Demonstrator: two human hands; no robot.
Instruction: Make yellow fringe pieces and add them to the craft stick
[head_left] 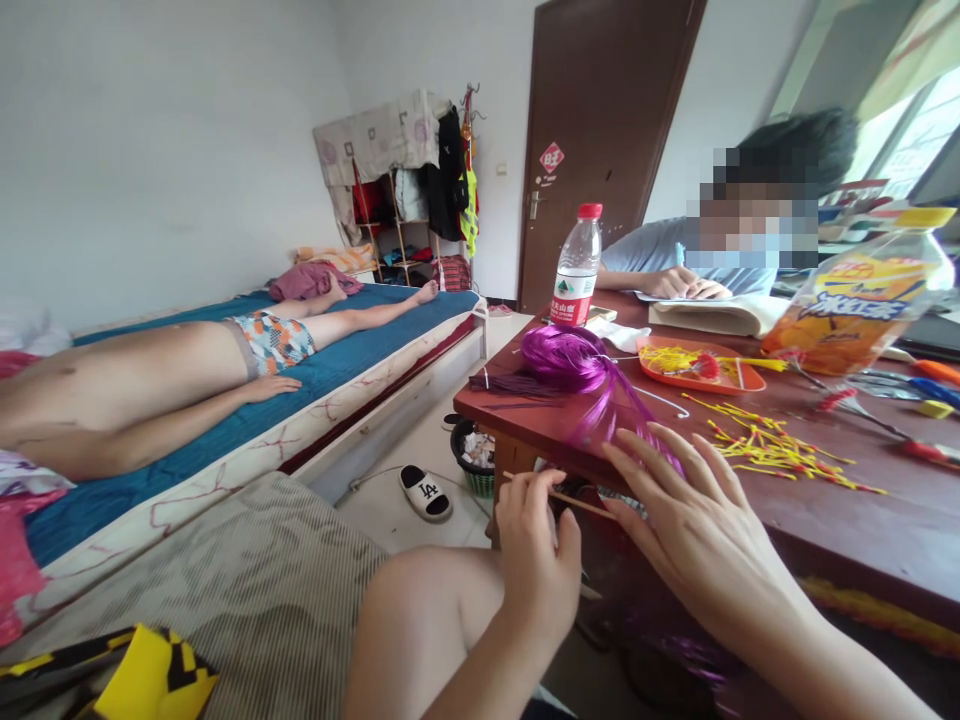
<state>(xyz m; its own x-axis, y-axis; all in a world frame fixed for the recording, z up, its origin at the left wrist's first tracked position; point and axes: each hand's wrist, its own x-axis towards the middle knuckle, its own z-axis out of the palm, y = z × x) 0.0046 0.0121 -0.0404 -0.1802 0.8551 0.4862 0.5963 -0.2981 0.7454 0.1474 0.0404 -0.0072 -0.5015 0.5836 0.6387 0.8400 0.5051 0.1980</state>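
Observation:
A thin wooden stick [581,505] is pinched in my left hand [538,555], which is closed in front of the table edge. The stick's right end reaches the thumb of my right hand [705,520]; I cannot tell whether they touch. My right hand is open, its fingers stretched over loose ends of a shiny purple strand bundle [564,358]. That bundle lies on the corner of the red-brown table [900,530]. Right of it are several yellow stems with red tips [784,440] and an orange tray [750,378] with more yellow pieces.
A red-capped bottle [576,270] and a large drink bottle [847,300] stand on the table. Across it, a person [652,245] writes beside an open book [720,315]. Another person [150,375] lies on the bed [405,345]. A waste basket [476,470] and slipper [426,493] are on the floor.

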